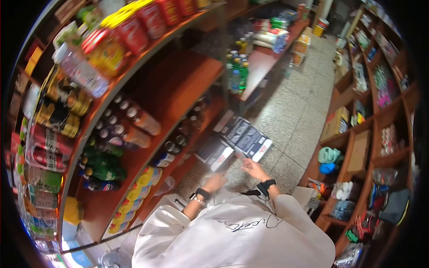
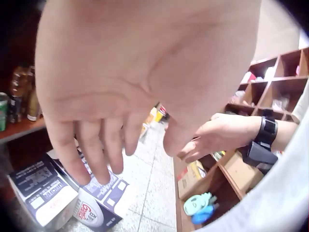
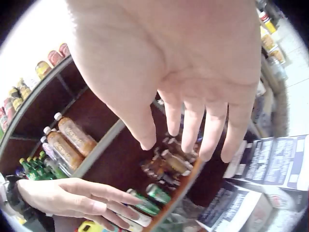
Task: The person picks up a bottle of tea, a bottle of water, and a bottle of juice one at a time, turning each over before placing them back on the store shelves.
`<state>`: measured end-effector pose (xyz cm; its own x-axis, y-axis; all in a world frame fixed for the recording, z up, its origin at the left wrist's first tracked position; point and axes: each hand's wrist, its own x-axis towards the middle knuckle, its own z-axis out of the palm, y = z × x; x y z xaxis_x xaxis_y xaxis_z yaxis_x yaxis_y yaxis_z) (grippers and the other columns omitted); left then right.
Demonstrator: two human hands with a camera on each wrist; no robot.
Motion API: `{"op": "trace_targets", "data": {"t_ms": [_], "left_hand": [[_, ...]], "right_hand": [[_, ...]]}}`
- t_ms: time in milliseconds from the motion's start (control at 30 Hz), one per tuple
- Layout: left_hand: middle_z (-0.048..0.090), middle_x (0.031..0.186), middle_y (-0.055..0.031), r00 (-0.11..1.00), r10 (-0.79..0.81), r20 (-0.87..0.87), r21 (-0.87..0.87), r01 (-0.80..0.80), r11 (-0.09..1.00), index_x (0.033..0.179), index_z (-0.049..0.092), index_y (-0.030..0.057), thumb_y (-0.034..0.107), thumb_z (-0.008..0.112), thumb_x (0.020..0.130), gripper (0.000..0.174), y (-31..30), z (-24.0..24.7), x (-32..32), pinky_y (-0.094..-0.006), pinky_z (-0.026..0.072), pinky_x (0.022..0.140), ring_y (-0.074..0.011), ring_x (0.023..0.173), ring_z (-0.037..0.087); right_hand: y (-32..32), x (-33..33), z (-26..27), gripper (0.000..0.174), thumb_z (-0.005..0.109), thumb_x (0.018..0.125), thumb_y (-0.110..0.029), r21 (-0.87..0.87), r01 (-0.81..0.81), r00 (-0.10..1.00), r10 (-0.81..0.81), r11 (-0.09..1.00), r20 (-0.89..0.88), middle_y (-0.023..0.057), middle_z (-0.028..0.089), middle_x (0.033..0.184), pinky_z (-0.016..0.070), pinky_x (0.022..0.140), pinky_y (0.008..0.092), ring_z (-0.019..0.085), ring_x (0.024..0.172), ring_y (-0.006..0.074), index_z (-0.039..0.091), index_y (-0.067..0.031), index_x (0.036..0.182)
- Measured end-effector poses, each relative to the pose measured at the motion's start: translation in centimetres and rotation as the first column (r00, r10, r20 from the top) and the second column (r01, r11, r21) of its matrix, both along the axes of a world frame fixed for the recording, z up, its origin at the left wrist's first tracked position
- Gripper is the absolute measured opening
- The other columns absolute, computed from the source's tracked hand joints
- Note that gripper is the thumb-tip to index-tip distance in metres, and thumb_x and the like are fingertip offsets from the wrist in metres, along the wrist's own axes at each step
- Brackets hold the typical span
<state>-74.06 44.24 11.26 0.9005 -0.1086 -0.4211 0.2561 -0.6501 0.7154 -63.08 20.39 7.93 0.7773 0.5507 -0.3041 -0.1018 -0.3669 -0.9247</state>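
Observation:
Two dark-blue and white cartons (image 1: 250, 139) (image 2: 99, 198) (image 3: 275, 162) stand side by side on the floor beside the lower shelf, their printed flaps and sides showing. The left hand (image 1: 214, 182) (image 2: 145, 82) is held above and short of them, fingers relaxed and spread slightly, holding nothing. To its right the right hand (image 1: 254, 169) (image 3: 169, 72) hangs near the cartons' close edge, palm down, with loose fingers and nothing in them. Neither hand touches a carton in the wrist views.
A curved wooden shelf (image 1: 174, 67) on the left holds bottles, cans and yellow-lidded tubs. Cubby shelves (image 1: 348, 152) on the right hold cartons, a teal item and small goods. A counter (image 1: 263, 62) with green bottles (image 1: 241, 76) stands ahead, beside the tiled floor (image 1: 295, 116).

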Motion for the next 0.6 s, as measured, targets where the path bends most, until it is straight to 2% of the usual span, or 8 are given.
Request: {"op": "trace_targets", "data": {"t_ms": [33,100,200,267,333,400,500,600], "left_hand": [[0.064,0.115,-0.0221,0.999,-0.038,0.011,-0.002,0.038,0.999,0.127,0.056,0.0028,0.038,0.056,0.089,0.052,-2.3,-1.2,-0.1,-0.0436,0.0452,0.095,-0.0387,0.111,0.059],[0.065,0.117,-0.0211,0.953,-0.3,-0.044,-0.022,0.299,0.954,0.129,0.055,0.0048,0.037,0.059,0.089,0.052,-6.7,-2.6,0.3,-0.0412,0.0483,0.092,-0.0361,0.106,0.063],[0.064,0.115,-0.023,0.87,-0.474,-0.139,0.019,0.48,0.877,0.126,0.056,0.002,0.041,0.056,0.089,0.054,-12.8,-2.0,2.2,-0.0436,0.0464,0.092,-0.0369,0.107,0.061],[0.064,0.115,-0.0229,0.848,-0.525,-0.077,0.044,0.529,0.848,0.127,0.056,0.002,0.04,0.057,0.088,0.054,-16.7,-2.5,4.1,-0.0434,0.0473,0.09,-0.0361,0.106,0.061],[0.063,0.117,-0.0225,0.859,-0.481,-0.176,-0.028,0.484,0.874,0.127,0.055,0.0022,0.04,0.058,0.088,0.055,-20.6,-1.0,6.0,-0.0433,0.0475,0.091,-0.0363,0.107,0.061],[0.062,0.118,-0.0225,0.831,-0.535,-0.149,-0.033,0.537,0.843,0.128,0.055,0.0026,0.04,0.057,0.088,0.055,-24.4,-2.1,7.8,-0.0427,0.0473,0.092,-0.0365,0.108,0.061],[0.067,0.11,-0.0212,0.731,-0.681,0.042,0.104,0.675,0.73,0.127,0.055,0.002,0.036,0.057,0.089,0.051,-30.0,-2.8,10.6,-0.0427,0.0486,0.09,-0.037,0.104,0.063],[0.067,0.108,-0.0219,0.706,-0.688,0.167,0.034,0.694,0.72,0.126,0.056,0.001,0.036,0.057,0.089,0.05,-34.8,-1.7,12.2,-0.0433,0.0492,0.089,-0.0382,0.102,0.063]], "right_hand": [[-3.9,-1.2,-1.7,0.049,0.068,0.089,-0.022,-0.02,0.065,0.993,-0.066,0.998,-0.095,0.0137,0.062,0.114,0.0478,0.093,0.0341,0.06,0.11,0.0224,0.05,-0.002,0.131],[-10.7,-2.8,-0.4,0.049,0.068,0.089,-0.024,-0.1,0.128,0.986,-0.138,0.987,-0.094,0.0148,0.063,0.114,0.0478,0.092,0.0349,0.06,0.11,0.0236,0.051,-0.0024,0.13],[-18.4,-4.9,-1.1,0.048,0.067,0.089,-0.027,-0.204,0.224,0.969,-0.24,0.953,-0.062,0.0164,0.064,0.115,0.0481,0.091,0.0359,0.061,0.108,0.0258,0.054,-0.0032,0.128],[-23.4,-4.9,-1.6,0.047,0.067,0.09,-0.029,-0.23,0.297,0.951,-0.308,0.927,-0.01,0.0169,0.064,0.115,0.0484,0.09,0.036,0.061,0.108,0.0268,0.055,-0.0037,0.128],[-26.6,-5.2,-1.2,0.045,0.065,0.09,-0.029,-0.237,0.374,0.924,-0.383,0.896,0.012,0.0172,0.064,0.117,0.049,0.089,0.0364,0.062,0.106,0.0278,0.056,-0.0049,0.127],[-29.6,-5.5,-1.3,0.045,0.063,0.091,-0.032,-0.283,0.413,0.908,-0.416,0.866,0.052,0.0169,0.064,0.116,0.0493,0.088,0.0371,0.062,0.106,0.0279,0.056,-0.0059,0.127],[-33.6,-5.6,-0.9,0.045,0.063,0.091,-0.031,-0.238,0.473,0.879,-0.473,0.848,0.062,0.0172,0.064,0.116,0.0494,0.088,0.0372,0.062,0.106,0.0277,0.056,-0.0058,0.127],[-36.7,-5.9,-0.6,0.043,0.063,0.091,-0.029,-0.245,0.51,0.858,-0.506,0.825,0.082,0.0174,0.064,0.114,0.0496,0.087,0.0362,0.062,0.104,0.0274,0.056,-0.0052,0.126]]}}
